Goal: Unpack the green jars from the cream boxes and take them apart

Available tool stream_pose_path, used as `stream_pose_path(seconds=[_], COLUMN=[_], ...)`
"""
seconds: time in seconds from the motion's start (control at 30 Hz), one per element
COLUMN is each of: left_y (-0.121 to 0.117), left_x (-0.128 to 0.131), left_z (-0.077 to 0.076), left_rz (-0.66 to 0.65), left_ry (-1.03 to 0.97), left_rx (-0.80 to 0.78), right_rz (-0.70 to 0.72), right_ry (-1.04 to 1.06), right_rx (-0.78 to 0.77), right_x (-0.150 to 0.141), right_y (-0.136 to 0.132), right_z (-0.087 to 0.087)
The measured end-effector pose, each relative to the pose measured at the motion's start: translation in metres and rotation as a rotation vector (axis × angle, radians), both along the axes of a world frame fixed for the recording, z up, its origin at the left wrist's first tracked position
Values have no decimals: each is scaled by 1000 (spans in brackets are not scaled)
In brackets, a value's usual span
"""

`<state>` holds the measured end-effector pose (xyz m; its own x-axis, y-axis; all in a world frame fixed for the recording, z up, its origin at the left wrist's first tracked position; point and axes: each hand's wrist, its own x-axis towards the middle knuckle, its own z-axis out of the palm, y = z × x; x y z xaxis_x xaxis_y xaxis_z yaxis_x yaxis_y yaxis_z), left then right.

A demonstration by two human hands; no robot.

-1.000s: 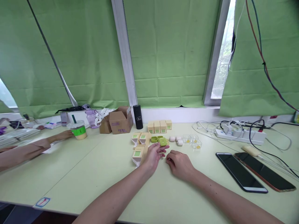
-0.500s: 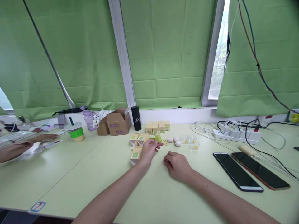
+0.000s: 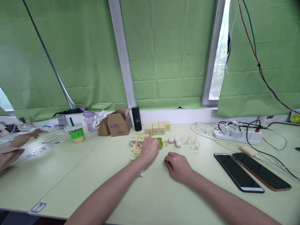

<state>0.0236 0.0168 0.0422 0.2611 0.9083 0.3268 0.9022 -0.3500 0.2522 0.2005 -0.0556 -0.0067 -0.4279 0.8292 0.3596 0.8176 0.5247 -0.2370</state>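
Observation:
My left hand (image 3: 150,147) reaches over the small cardboard boxes, back of the hand up and fingers curled downward. What its fingers hold, if anything, is hidden. Just right of its fingertips lie green cases (image 3: 160,144), partly covered by the hand. Small tan boxes with green squares (image 3: 134,139) stand to its left, and another tan box (image 3: 136,153) sits partly behind the wrist. A pale flap (image 3: 140,173) shows below the forearm. My right hand (image 3: 178,166) rests on the table with fingers curled closed; nothing shows in them.
Several closed tan boxes (image 3: 156,128) stand in a row behind. White cases (image 3: 178,144) and clear cases (image 3: 194,145) lie to the right, then phones (image 3: 238,172) and a power strip (image 3: 248,137). A drink cup (image 3: 77,134) and a co-worker's hand (image 3: 25,137) are left.
My left hand let the green case down among the others and moved slightly left, turning palm down. A pale flap came into view below it. My right hand stayed put; the co-worker's hand moved left.

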Motion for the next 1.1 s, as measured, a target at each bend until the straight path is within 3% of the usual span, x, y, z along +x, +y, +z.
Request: stream_pose_path(seconds=[0.5, 1.1], left_y=[10, 7], left_x=[9, 15], left_z=[-4, 6], left_rz=[32, 42], left_ry=[192, 400], left_rx=[-25, -57], right_rz=[2, -2], right_ry=[3, -36], right_rx=[9, -41], right_x=[0, 0], right_y=[2, 3], right_z=[-2, -1])
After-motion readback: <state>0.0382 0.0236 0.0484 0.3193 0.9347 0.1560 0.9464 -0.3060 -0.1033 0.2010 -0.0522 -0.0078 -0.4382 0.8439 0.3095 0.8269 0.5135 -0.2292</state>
